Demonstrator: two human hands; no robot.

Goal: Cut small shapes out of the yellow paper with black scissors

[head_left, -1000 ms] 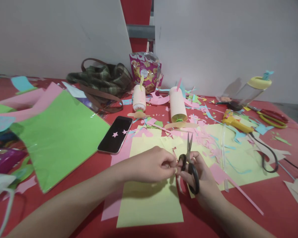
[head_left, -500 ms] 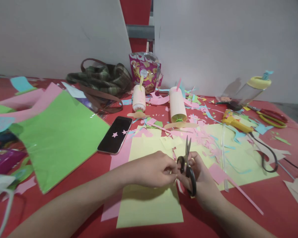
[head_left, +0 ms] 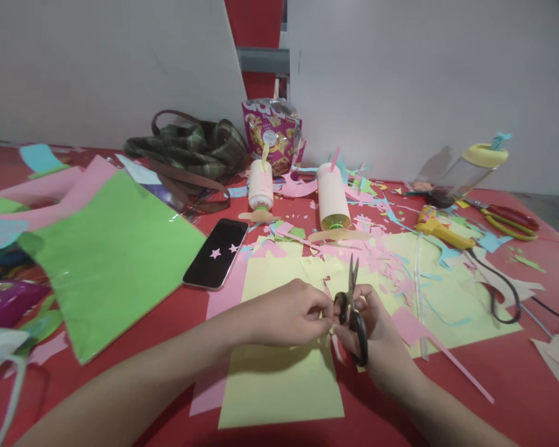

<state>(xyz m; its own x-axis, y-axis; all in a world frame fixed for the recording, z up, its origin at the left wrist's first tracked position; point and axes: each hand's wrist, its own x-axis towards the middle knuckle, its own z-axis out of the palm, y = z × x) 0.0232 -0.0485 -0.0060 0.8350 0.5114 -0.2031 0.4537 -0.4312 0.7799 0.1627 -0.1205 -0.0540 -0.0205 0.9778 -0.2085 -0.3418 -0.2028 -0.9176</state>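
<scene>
Black-handled scissors (head_left: 358,329) hang on my right hand (head_left: 382,338), blades pointing away from me and slightly parted. My left hand (head_left: 291,315) is closed in a pinch close to the scissors' handles; whatever sits between its fingertips is too small to make out. Both hands are above a sheet of pale yellow paper (head_left: 282,391), which lies partly over a pink sheet (head_left: 209,372). Two small pink paper stars (head_left: 215,254) rest on a black phone (head_left: 217,254) left of my hands.
Paper-wrapped cylinders (head_left: 333,195) stand beyond my hands amid pink scraps (head_left: 377,254). A yellow glue gun (head_left: 442,233), its cord, pliers (head_left: 512,220) and a clear bottle (head_left: 466,174) lie right. Green paper (head_left: 121,261) covers the left; a plaid bag (head_left: 200,146) and snack packet (head_left: 274,133) sit behind.
My hands have barely moved; a slight gap shows between the left fingertips and the right hand, and the scissors have shifted a touch. Everything else stays put.
</scene>
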